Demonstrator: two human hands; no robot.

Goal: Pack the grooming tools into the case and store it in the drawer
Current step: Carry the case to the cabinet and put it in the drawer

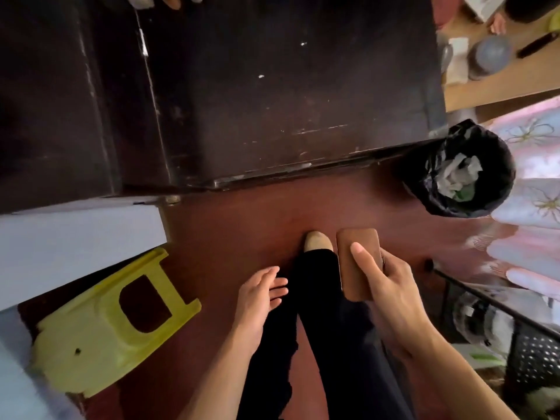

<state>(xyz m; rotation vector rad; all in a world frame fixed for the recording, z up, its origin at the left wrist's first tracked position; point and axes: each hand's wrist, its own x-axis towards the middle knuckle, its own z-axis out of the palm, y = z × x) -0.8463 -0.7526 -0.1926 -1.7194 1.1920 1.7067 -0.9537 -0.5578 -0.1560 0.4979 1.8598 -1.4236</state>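
Observation:
My right hand grips a flat brown case with rounded corners, thumb laid across its top face; the case is closed. My left hand hangs beside it at lower centre, fingers loosely apart, holding nothing. Both hands are above my dark trouser legs and a beige shoe. A dark wooden cabinet front fills the upper middle of the view; I cannot make out a drawer in it. No grooming tools are visible.
A yellow plastic stool lies tipped on the reddish floor at lower left beside a pale blue box. A bin with a black liner stands right of the cabinet. A floral bedcover and a black rack are at the right.

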